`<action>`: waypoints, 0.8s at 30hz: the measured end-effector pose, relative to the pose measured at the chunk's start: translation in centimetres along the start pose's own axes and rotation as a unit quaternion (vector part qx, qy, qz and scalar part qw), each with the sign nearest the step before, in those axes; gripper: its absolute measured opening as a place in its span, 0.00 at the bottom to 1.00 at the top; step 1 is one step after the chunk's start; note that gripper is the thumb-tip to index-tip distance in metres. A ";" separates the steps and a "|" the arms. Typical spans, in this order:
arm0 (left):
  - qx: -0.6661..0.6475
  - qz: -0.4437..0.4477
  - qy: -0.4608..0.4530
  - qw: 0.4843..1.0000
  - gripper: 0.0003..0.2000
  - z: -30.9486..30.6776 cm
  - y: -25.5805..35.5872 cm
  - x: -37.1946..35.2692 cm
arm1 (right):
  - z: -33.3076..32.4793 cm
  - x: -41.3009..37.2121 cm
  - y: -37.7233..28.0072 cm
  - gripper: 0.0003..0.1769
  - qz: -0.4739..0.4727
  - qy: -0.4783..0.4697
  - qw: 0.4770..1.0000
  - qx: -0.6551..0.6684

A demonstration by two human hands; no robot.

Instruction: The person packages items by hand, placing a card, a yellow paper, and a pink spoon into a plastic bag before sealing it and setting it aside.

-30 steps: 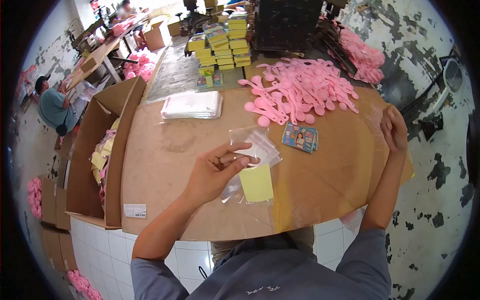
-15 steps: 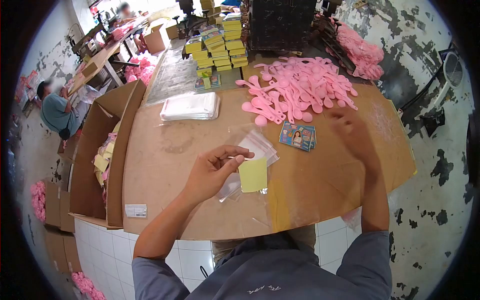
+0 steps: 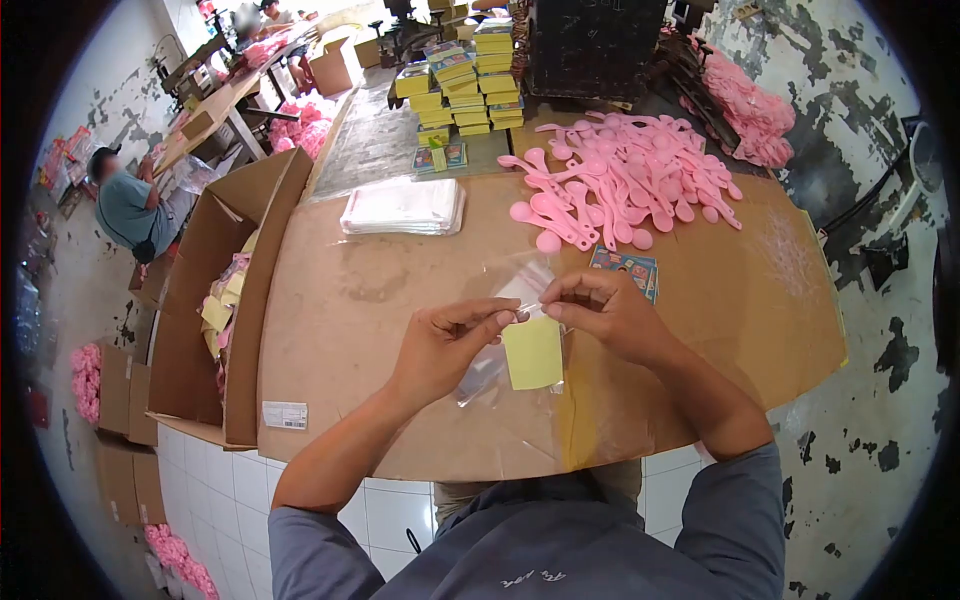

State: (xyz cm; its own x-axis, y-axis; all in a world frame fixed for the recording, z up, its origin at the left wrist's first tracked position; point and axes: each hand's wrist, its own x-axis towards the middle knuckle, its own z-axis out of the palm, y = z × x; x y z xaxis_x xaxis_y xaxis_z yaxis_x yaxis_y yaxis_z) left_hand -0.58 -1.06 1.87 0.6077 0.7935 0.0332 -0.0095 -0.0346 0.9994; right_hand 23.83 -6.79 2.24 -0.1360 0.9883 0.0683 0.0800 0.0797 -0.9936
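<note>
Between both hands is a clear plastic bag with a yellow card in or on it. My left hand pinches the bag's upper left edge. At its upper right edge, my right hand is closed with thumb and fingertips on the plastic. More clear bags lie loose on the cardboard beneath. Blue printed cards are just beyond my right hand, partly covered by it. A heap of pink spoons spreads behind them. A stack of clear bags lies at the back left.
An open carton with yellow and pink pieces stands left of the cardboard-covered table. Stacks of yellow-edged cards and a black box are at the back. A person sits at far left, others farther back.
My right hand has come in from the right, over the blue cards, to the bag's upper edge and closed there. My left hand still holds the bag. The camera view has shifted slightly.
</note>
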 end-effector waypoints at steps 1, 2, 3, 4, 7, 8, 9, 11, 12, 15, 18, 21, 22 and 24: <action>0.007 -0.002 0.001 1.000 0.12 0.1 -0.1 0.0 | -0.1 0.0 0.2 0.10 -0.003 0.006 1.000 0.001; 0.018 -0.001 0.005 1.000 0.12 0.1 -0.2 0.1 | -0.2 -0.1 0.3 0.09 0.004 0.009 1.000 0.012; 0.030 0.000 0.009 0.999 0.12 0.0 -0.4 0.1 | -0.3 -0.1 0.4 0.09 0.012 0.013 1.000 0.025; 0.043 0.001 0.013 0.999 0.11 -0.1 -0.6 0.2 | -0.4 -0.2 0.5 0.08 0.019 0.017 0.999 0.037; 0.037 0.037 -0.003 0.999 0.11 -0.4 -1.2 0.4 | -0.9 -0.2 1.0 0.08 -0.009 0.003 1.000 0.025; 0.042 0.044 -0.010 0.998 0.11 -0.5 -1.3 0.4 | -1.1 -0.2 1.1 0.08 -0.010 0.002 1.000 0.021; 0.047 0.051 -0.018 0.997 0.11 -0.6 -1.3 0.6 | -1.3 -0.2 1.1 0.08 -0.012 0.001 1.000 0.017; 0.049 0.061 -0.031 0.996 0.11 -0.7 -1.2 0.7 | -1.6 -0.4 1.4 0.08 -0.029 -0.002 1.000 0.008; 0.046 0.064 -0.037 0.996 0.11 -0.8 -1.1 0.7 | -1.7 -0.4 1.5 0.08 -0.046 -0.005 0.999 0.002; 0.008 0.072 -0.054 0.996 0.11 -1.4 -1.3 0.9 | -2.1 -0.5 1.1 0.09 -0.032 -0.016 0.999 0.001; -0.013 0.039 -0.053 0.998 0.12 -1.4 -1.4 1.0 | -2.2 -0.6 1.2 0.09 -0.012 -0.022 0.999 0.021; 0.004 0.027 -0.047 0.998 0.11 -1.2 -1.5 1.0 | -1.8 -0.6 1.0 0.09 -0.005 -0.013 1.000 0.002; 0.014 0.030 -0.046 0.998 0.11 -1.1 -1.5 1.0 | -1.7 -0.6 0.9 0.09 -0.002 -0.009 1.000 -0.012; 0.015 0.005 -0.040 0.999 0.11 -0.8 -1.4 1.0 | -1.7 -0.5 1.5 0.09 0.002 -0.007 1.000 0.005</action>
State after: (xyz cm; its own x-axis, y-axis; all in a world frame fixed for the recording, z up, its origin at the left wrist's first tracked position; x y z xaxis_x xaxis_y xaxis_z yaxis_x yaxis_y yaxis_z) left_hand -0.58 0.26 0.48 0.6687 0.7424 0.0404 0.0071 -0.0607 0.9981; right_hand 25.69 -6.94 0.91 -0.1496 0.9867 0.0641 0.0702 0.0752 -0.9947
